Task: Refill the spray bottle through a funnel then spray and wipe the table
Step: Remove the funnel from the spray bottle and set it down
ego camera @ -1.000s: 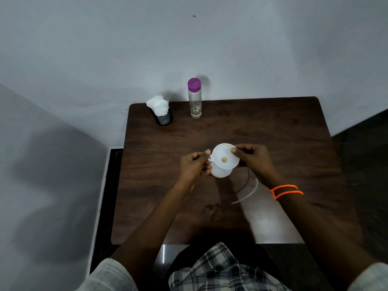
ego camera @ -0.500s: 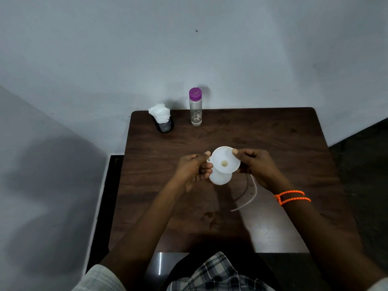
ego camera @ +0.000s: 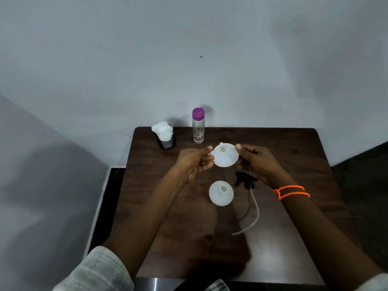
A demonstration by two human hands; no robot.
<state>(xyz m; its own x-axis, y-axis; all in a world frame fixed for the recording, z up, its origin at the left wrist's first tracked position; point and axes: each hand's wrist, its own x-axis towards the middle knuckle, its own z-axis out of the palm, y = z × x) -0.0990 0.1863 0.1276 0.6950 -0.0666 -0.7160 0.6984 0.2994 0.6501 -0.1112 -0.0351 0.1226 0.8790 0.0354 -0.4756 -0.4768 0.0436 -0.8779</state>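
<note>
A white funnel (ego camera: 225,155) is held in the air above the dark wooden table (ego camera: 294,156), its wide mouth tilted toward me. My left hand (ego camera: 194,162) pinches its left rim and tab; my right hand (ego camera: 257,160) pinches its right rim. Below the funnel, apart from it, the white spray bottle (ego camera: 221,193) stands upright with its neck uncapped. The black spray head (ego camera: 244,180) with its long clear tube lies on the table just right of the bottle.
A clear bottle with a purple cap (ego camera: 198,126) stands at the table's back edge. Left of it is a dark cup stuffed with white tissue (ego camera: 164,135). A grey wall rises behind the table; dark floor lies on both sides.
Both hands have lifted the funnel up and away from the spray bottle's neck, uncovering the bottle and the spray head. The camera has tilted upward.
</note>
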